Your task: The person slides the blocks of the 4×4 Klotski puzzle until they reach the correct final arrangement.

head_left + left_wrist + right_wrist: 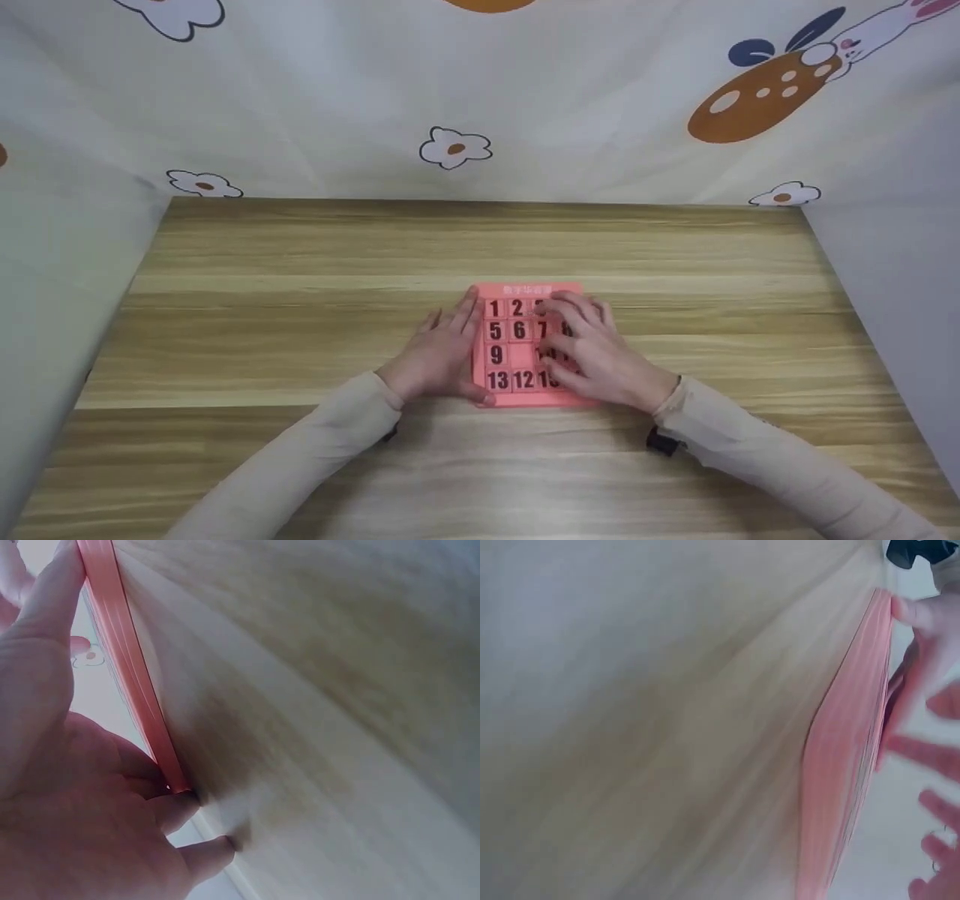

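Note:
A pink number-tile board (536,400) lies flat on the wooden table. Its tiles read 1, 2, 3 on top, then 5, 6, 7, 8; a gap follows the 9 tile (496,355). The bottom row shows 13, 12 and a partly covered tile. My left hand (439,360) holds the board's left side, thumb at the near corner, fingers along the far part; the left wrist view shows this hand (90,787) against the pink edge (131,667). Spread and bent, the fingers of my right hand (600,360) hover over or touch the right-hand tiles, covering several.
The wooden table (300,247) extends around the board. Behind it hangs a pale curtain (322,97) with flower and carrot prints, and pale walls stand at both sides. A dark wrist strap (663,441) shows by the right sleeve.

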Motion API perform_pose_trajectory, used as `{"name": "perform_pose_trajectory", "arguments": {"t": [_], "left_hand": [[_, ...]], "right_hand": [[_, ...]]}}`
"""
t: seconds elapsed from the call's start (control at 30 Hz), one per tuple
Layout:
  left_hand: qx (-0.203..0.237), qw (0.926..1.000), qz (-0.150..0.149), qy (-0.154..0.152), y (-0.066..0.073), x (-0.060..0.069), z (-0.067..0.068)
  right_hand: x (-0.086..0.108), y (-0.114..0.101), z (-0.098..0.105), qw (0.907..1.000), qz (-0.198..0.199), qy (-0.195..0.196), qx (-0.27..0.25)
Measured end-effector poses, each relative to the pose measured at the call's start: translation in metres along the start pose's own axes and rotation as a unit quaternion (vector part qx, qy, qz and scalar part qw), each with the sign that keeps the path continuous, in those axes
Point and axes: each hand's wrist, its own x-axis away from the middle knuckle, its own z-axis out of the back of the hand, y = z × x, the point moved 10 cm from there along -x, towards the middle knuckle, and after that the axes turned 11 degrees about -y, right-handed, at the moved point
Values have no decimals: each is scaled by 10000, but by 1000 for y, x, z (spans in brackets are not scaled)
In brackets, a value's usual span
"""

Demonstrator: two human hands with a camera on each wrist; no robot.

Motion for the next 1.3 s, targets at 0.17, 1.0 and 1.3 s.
{"name": "perform_pose_trajectory", "arguments": {"t": [0.17,1.0,1.3], "left_hand": [[-13,10000,47,-17,0,1,1],[52,9999,122,-90,-2,-2,-2],[71,9999,81,-67,0,-1,-1]], "right_hand": [[5,1,-2,9997,138,-176,-4],[34,22,6,9956,204,-452,-800],[38,24,14,9993,144,-271,-200]]}}
